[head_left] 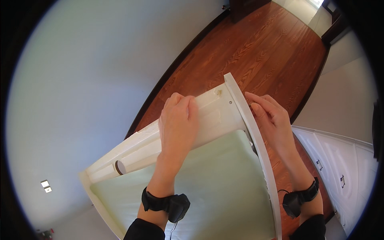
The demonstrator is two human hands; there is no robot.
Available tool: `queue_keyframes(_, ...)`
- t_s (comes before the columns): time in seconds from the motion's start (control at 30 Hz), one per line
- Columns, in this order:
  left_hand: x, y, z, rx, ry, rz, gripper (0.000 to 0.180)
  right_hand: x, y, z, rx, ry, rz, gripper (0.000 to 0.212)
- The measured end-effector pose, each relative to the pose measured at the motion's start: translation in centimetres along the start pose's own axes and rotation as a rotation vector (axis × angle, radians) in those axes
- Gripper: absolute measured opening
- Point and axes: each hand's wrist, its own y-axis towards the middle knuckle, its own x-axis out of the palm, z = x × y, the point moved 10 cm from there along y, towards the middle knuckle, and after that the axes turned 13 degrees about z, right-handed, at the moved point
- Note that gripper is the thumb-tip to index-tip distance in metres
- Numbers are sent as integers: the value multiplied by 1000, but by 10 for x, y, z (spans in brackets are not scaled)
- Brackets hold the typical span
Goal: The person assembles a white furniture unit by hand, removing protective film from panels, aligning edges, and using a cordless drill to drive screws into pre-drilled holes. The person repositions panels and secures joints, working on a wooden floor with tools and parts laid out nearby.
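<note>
A white furniture frame [212, 116] with a pale green panel [216, 176] set inside stands in front of me, tilted in the view. My left hand [179, 120] is wrapped over its far white board, fingers curled down behind the edge. My right hand [273, 116] is at the outer face of the curved right side board [262, 156]. Its thumb and fingertips come together near the board's far end; a tiny dark bit shows there, too small to name. A small hole [230, 103] is in the white board between my hands. A round grey disc [120, 167] with a brown edge sits at the left.
A pale wall [100, 72] with white switches [46, 186] runs along the left. Reddish-brown wood floor [260, 52] stretches away beyond the frame. White drawers [336, 168] with dark handles stand at the right. Both my wrists wear black straps with small devices [178, 207].
</note>
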Motion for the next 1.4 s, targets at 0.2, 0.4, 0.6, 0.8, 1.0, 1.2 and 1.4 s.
queue_keyframes(0.2,-3,-2,-3,15,-130,26,16,14,3,26,300,256,-13,24)
queue_keyframes(0.4,1,1,-15,-16,-86,31,25,19,-21,8,388,100,-182,49)
queue_keyframes(0.6,-3,-4,1,58,35,-6,21,24,-36,-38,-167,-432,-157,62)
queue_keyframes(0.8,-28,-1,21,79,-153,126,25,15,-18,-17,-192,-332,-197,75)
queue_keyframes(1.0,-26,-4,16,-61,-53,130,32,3,-22,5,-48,-331,-320,88)
queue_keyframes(1.2,-22,-4,2,-120,-156,112,34,2,-28,14,-1,-111,-274,80)
queue_keyframes(1.4,-5,-2,-16,-80,-9,107,31,9,-46,17,51,-194,-371,86)
